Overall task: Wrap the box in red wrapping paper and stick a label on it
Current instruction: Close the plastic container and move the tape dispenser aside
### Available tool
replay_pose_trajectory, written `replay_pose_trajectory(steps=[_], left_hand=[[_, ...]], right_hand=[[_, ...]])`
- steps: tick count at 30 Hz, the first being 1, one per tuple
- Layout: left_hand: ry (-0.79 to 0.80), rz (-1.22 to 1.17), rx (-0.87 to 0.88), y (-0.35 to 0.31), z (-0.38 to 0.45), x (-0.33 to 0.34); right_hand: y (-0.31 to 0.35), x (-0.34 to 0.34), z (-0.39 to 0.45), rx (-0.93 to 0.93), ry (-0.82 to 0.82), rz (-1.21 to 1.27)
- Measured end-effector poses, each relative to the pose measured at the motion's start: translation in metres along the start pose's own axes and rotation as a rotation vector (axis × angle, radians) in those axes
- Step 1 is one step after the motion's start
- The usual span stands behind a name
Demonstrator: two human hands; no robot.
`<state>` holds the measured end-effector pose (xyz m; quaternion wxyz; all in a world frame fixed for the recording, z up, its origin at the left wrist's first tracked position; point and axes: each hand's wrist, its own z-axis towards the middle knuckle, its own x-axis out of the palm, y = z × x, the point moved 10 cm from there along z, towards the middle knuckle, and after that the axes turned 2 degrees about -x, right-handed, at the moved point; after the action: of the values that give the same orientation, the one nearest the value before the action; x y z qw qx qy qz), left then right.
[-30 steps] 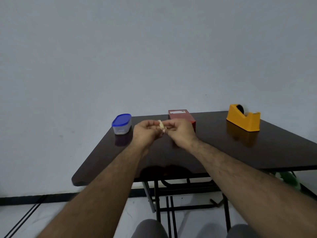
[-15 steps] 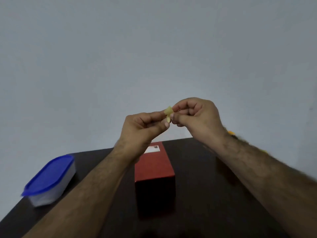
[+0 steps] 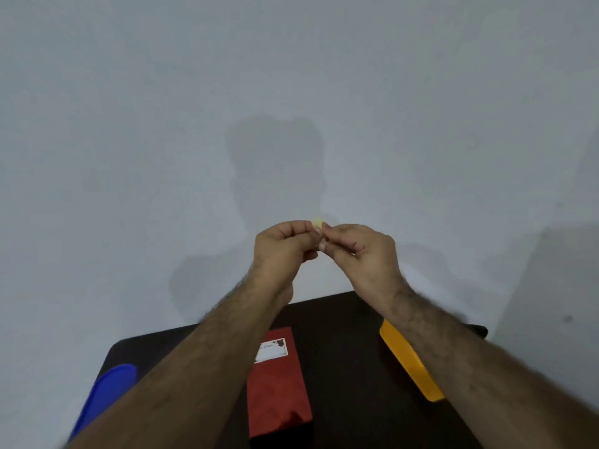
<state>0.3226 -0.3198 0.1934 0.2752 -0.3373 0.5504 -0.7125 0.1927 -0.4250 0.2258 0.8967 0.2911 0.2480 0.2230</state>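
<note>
1. Box in red wrapping paper lies flat on the dark table, long side running away from the camera, in the lower middle of the head view.
2. On the far end of the box top sits a white label with a thin border and dark print too small to read.
3. Left of the box, at the table's left edge, shows the blue lid of a container, partly hidden by the left forearm.
4. Right of the box, apart from it, lies a yellow-orange tape dispenser, its near part covered by the right forearm.
5. Above and beyond the box, both hands are raised in front of the pale wall.
6. The left hand has its fingers curled, thumb and forefinger pinching a small yellowish scrap.
7. The right hand, fingers also curled, meets the left at the fingertips and pinches the same scrap from the other side.
8. What the scrap is cannot be told; only its top edge shows above the fingertips.
9. Shadows of the person fall on the wall behind the hands.
</note>
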Motion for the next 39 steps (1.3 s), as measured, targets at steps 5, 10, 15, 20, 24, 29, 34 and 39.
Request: replay_pose_trajectory(steps=[5, 10, 15, 20, 24, 29, 34, 39], left_hand=[[0.050, -0.038, -0.125, -0.052, -0.018, 0.041], [0.243, 0.003, -0.017, -0.090, -0.042, 0.099], [0.208, 0.223, 0.168, -0.086, -0.042, 0.137], [0.208, 0.582, 0.281, -0.049, -0.056, 0.210], [0.248, 0.499, 0.076, 0.024, -0.078, 0.299], [0.327, 0.165, -0.248, 0.108, -0.113, 0.420], [0.453, 0.513, 0.072, 0.124, -0.126, 0.515], [0.426, 0.854, 0.207, 0.150, -0.114, 0.572]], right_hand=[[0.062, -0.060, 0.035, 0.052, -0.040, -0.118], [0.061, -0.121, 0.034, 0.291, -0.133, 0.045], [0.030, -0.154, 0.001, 0.476, -0.149, 0.230], [-0.031, -0.195, -0.052, 0.664, -0.023, 0.395], [-0.096, -0.283, -0.092, 0.642, -0.073, 0.225], [-0.170, -0.401, -0.133, 0.679, -0.058, 0.195], [-0.229, -0.467, -0.179, 0.872, -0.017, 0.389], [-0.287, -0.492, -0.204, 1.075, 0.046, 0.495]])
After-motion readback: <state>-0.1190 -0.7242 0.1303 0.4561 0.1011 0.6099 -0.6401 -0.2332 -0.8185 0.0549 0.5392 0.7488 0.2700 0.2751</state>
